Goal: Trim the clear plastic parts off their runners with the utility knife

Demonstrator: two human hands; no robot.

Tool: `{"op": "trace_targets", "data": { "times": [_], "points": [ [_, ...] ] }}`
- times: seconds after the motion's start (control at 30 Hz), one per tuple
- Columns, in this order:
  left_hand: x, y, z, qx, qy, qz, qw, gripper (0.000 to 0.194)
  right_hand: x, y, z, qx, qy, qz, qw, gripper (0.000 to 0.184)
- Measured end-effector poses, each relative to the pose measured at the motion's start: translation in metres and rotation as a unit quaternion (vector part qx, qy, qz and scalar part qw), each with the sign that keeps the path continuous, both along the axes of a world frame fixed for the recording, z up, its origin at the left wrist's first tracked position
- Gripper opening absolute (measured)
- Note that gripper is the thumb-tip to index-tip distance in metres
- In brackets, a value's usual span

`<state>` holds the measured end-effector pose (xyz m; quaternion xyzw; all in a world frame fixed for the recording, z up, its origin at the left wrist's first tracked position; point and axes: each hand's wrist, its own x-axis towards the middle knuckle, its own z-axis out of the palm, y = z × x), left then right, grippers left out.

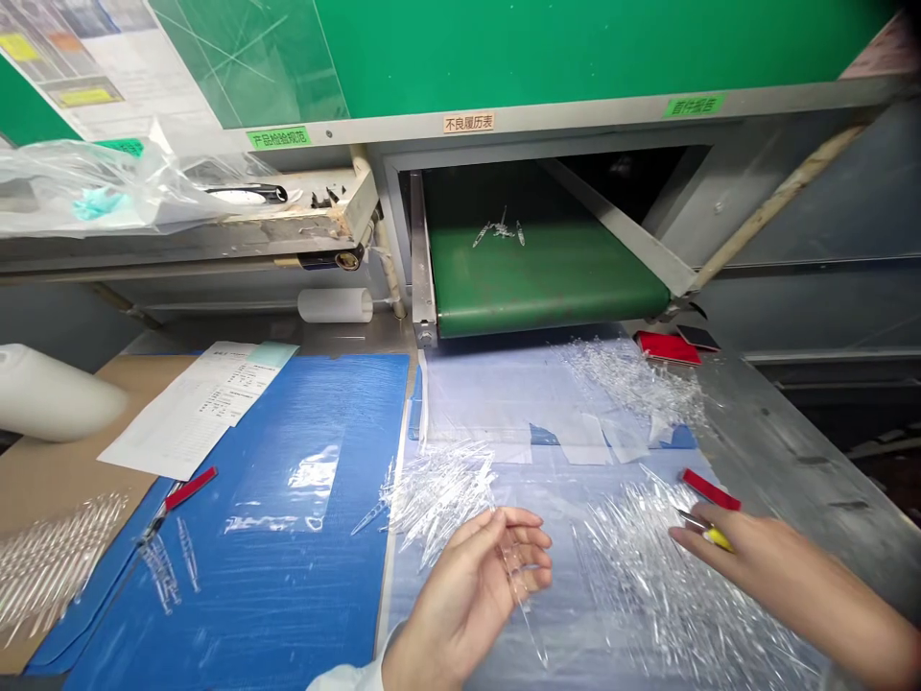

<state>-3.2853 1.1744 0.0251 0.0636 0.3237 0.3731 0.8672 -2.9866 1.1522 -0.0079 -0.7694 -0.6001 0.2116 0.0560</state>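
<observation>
My left hand (475, 585) is palm up with curled fingers holding a few clear plastic pieces (519, 585) that hang down from it. Just beyond it lies a heap of clear pointed plastic parts (438, 489). My right hand (755, 561) lies on a second, larger heap of clear parts (648, 576) and grips red-handled cutters (709, 491) with a yellow part at the fingers. Both heaps rest on clear film over a blue sheet.
A green conveyor belt (547, 274) carries a small clear sprue (500, 230) at the back. A third clear heap (633, 379) lies by its end. On the blue mat (288, 537) lie another red-handled tool (183, 494), a paper form (201, 403) and more clear parts (50, 557).
</observation>
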Motion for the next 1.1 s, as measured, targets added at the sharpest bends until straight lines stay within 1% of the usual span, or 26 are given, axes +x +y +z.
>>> {"op": "trace_targets", "data": {
  "times": [0.03, 0.1, 0.17, 0.2, 0.27, 0.33, 0.4, 0.47, 0.53, 0.6, 0.67, 0.73, 0.8, 0.87, 0.93, 1.0, 1.03, 1.1],
  "points": [
    [0.0, 0.001, 0.001, 0.002, -0.002, 0.006, 1.0, 0.022, -0.016, -0.003, 0.008, -0.01, 0.045, 0.005, 0.999, 0.036],
    [0.0, 0.001, 0.002, 0.009, -0.007, 0.015, 1.0, 0.021, -0.057, -0.01, 0.028, -0.018, 0.153, 0.036, 0.987, 0.038],
    [-0.001, 0.001, 0.002, 0.019, -0.011, 0.019, 1.0, 0.021, -0.096, -0.014, 0.044, -0.021, 0.226, 0.116, 0.967, 0.037],
    [-0.001, 0.0, 0.002, 0.023, -0.013, 0.02, 0.999, 0.021, -0.113, -0.016, 0.049, -0.029, 0.249, 0.148, 0.957, 0.035],
    [0.0, -0.001, 0.002, 0.026, -0.017, 0.024, 0.999, 0.021, -0.139, -0.019, 0.053, -0.061, 0.281, 0.183, 0.94, 0.03],
    [0.001, -0.002, 0.002, 0.031, -0.017, 0.028, 0.999, 0.02, -0.153, -0.02, 0.051, -0.095, 0.304, 0.183, 0.93, 0.024],
    [0.001, -0.003, 0.004, 0.049, -0.002, 0.032, 0.998, 0.021, -0.16, -0.019, 0.047, -0.125, 0.338, 0.155, 0.92, 0.02],
    [0.0, -0.005, 0.005, 0.092, 0.043, 0.026, 0.995, 0.023, -0.162, -0.017, 0.045, -0.158, 0.393, 0.104, 0.9, 0.02],
    [-0.002, -0.007, 0.007, 0.152, 0.121, 0.005, 0.981, 0.025, -0.163, -0.016, 0.044, -0.184, 0.448, 0.055, 0.873, 0.024],
    [-0.004, -0.008, 0.008, 0.2, 0.191, -0.022, 0.961, 0.023, -0.166, -0.016, 0.044, -0.189, 0.474, 0.032, 0.86, 0.027],
    [-0.006, -0.008, 0.009, 0.216, 0.225, -0.04, 0.949, 0.023, -0.168, -0.018, 0.045, -0.182, 0.473, 0.035, 0.861, 0.027],
    [-0.007, -0.009, 0.01, 0.217, 0.233, -0.052, 0.947, 0.024, -0.169, -0.02, 0.045, -0.174, 0.463, 0.052, 0.868, 0.027],
    [-0.008, -0.009, 0.011, 0.221, 0.239, -0.061, 0.943, 0.026, -0.167, -0.019, 0.045, -0.166, 0.453, 0.075, 0.873, 0.028],
    [-0.01, -0.009, 0.011, 0.231, 0.245, -0.068, 0.939, 0.028, -0.159, -0.015, 0.046, -0.154, 0.456, 0.074, 0.873, 0.031],
    [-0.011, -0.009, 0.011, 0.236, 0.25, -0.078, 0.936, 0.029, -0.15, -0.007, 0.048, -0.121, 0.466, 0.043, 0.875, 0.035],
    [-0.012, -0.009, 0.012, 0.239, 0.252, -0.1, 0.932, 0.03, -0.143, 0.001, 0.051, -0.071, 0.468, 0.02, 0.881, 0.039],
    [-0.012, -0.009, 0.012, 0.243, 0.253, -0.112, 0.93, 0.032, -0.141, 0.004, 0.053, -0.049, 0.464, 0.028, 0.884, 0.04],
    [-0.012, -0.01, 0.014, 0.253, 0.252, -0.124, 0.926, 0.035, -0.141, 0.006, 0.056, -0.026, 0.449, 0.071, 0.89, 0.037]
  ]
}}
